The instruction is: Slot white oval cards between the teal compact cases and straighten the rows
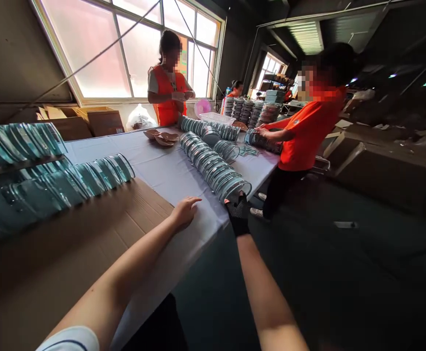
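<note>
Landmark: long row of glass discs [213, 165], on edge and close-packed, lying on the white-clothed counter [154, 170]. Right hand [238, 207], in a black dotted glove [239, 225], fingertips bare, at the row's near end, by the lower rim of the end disc [239, 188]; grasping or merely touching, cannot tell. Left hand [184, 213] bare, left of that same end and apart from it; index stretched out, other fingers loosely bent, nothing seen in it. Further left of the row: other glass discs [88, 178] on edge along a cardboard sheet [125, 224]. Left of its far end, brown bowl-like pieces [164, 140]. One co-worker [167, 102] beyond the row, another co-worker [304, 131] to its right, both in orange.

Handling, my judgement: hold the end disc square to its neighbours; press low on the rim, evenly, along the row's length; bare hand free to steady the side; avoid rim knocks, glass likely chips
</note>
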{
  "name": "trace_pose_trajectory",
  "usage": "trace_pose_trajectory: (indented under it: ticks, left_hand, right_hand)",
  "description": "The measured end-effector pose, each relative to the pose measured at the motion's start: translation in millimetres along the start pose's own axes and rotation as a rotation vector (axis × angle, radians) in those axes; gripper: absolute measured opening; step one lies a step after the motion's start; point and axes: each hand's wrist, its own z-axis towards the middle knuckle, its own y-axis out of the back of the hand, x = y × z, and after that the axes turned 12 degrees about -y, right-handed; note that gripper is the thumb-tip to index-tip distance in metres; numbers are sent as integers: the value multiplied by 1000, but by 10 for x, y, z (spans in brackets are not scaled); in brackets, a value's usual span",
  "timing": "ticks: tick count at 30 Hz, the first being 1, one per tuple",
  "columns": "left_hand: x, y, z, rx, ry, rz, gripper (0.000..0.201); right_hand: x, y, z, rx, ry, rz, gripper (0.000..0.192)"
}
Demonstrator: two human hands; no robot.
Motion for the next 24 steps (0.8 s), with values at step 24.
trace_pose_trajectory:
  ticks: [24]
  left_hand:
    - [-1469,1812,-3885,215,623,492,62]
  right_hand:
    - [1033,-1059,-739,816,351,-397,67]
